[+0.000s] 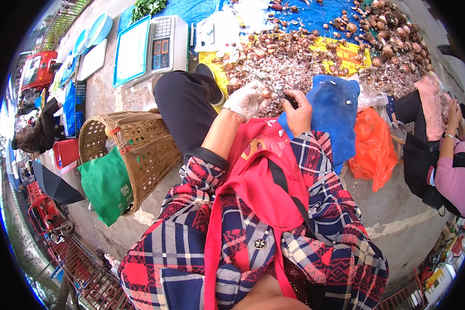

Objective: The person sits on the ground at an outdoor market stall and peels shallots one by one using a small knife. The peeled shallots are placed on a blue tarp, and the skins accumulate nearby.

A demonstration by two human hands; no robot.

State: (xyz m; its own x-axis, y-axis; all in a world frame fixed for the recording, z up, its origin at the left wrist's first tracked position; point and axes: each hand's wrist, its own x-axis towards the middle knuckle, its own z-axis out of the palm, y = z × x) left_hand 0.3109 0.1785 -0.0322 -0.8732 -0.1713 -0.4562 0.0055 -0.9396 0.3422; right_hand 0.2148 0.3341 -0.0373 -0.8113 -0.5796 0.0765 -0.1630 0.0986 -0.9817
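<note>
My left hand (248, 101), in a white glove, pinches a small brownish bulb or corm (270, 94) between its fingertips. Close to it on the right, my bare right hand (299, 112) has thumb and fingers bent round a small dark tool, perhaps a knife, whose blade I cannot make out. Beneath and beyond both hands lies a heap of pale and purplish peelings (283, 73), with unpeeled brown bulbs or corms (265, 46) around its far side. The red apron (271, 193) covers my lap, and a blue cloth (331, 116) is draped over my right knee.
A wicker basket (151, 151) with a green bag (106, 186) lies on its side at left. Farther up stands a digital scale (166, 42). Larger corms (387, 35) are piled at upper right on blue sheeting. An orange plastic bag (374, 151) and another person (455, 166) are at right.
</note>
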